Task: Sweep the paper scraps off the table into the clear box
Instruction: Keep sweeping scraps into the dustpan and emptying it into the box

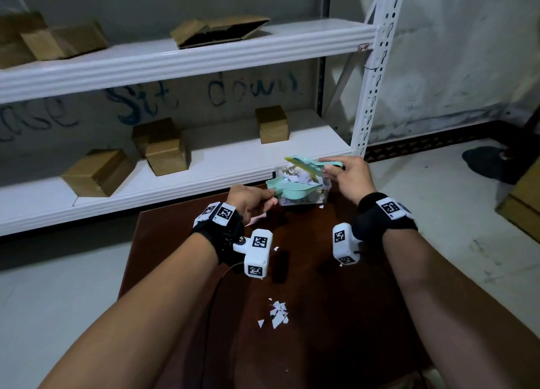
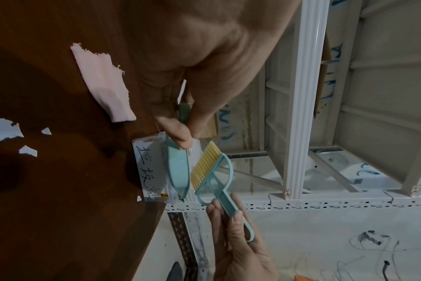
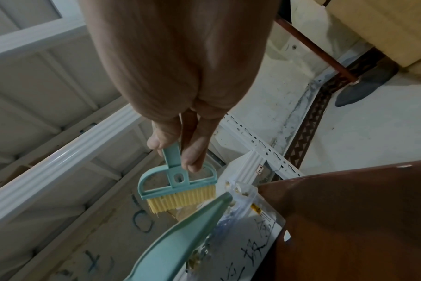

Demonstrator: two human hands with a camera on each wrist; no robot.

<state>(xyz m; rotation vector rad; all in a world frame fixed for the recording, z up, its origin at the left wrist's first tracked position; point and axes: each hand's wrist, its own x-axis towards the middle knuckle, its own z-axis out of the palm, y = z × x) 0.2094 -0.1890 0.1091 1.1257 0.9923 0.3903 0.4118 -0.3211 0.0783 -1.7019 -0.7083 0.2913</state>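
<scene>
Lying nearest on the dark brown table (image 1: pixel 336 315) was a small heap of white paper scraps (image 1: pixel 277 314), with a few stray bits farther along the tabletop toward the wrists. Beyond them a torn pink scrap (image 2: pixel 103 81) lay flat on the wood just beside the left hand (image 1: pixel 248 201). That hand had its thumb and fingers curled round the handle of a teal dustpan (image 1: pixel 289 188), pinching it; the pan was held tilted over the near rim of the clear box (image 1: pixel 298 200), its mouth pointing into the box. The clear box stood at the far edge of the table, close to the far right corner, with handwritten black characters on a white label on its near wall and a pile of white and yellowish paper pieces inside. One tiny scrap lay on the table just beside the box's right end. The right hand (image 1: pixel 349 178) gripped the handle of a small teal brush (image 1: pixel 309 165) between thumb and fingers, holding it above the box with its yellow bristles (image 2: pixel 206 167) angled toward the dustpan and close to it. Past the table stood a white metal shelving rack (image 1: pixel 187 52) carrying several cardboard boxes (image 1: pixel 166 147), and blue writing showed on the wall behind it
</scene>
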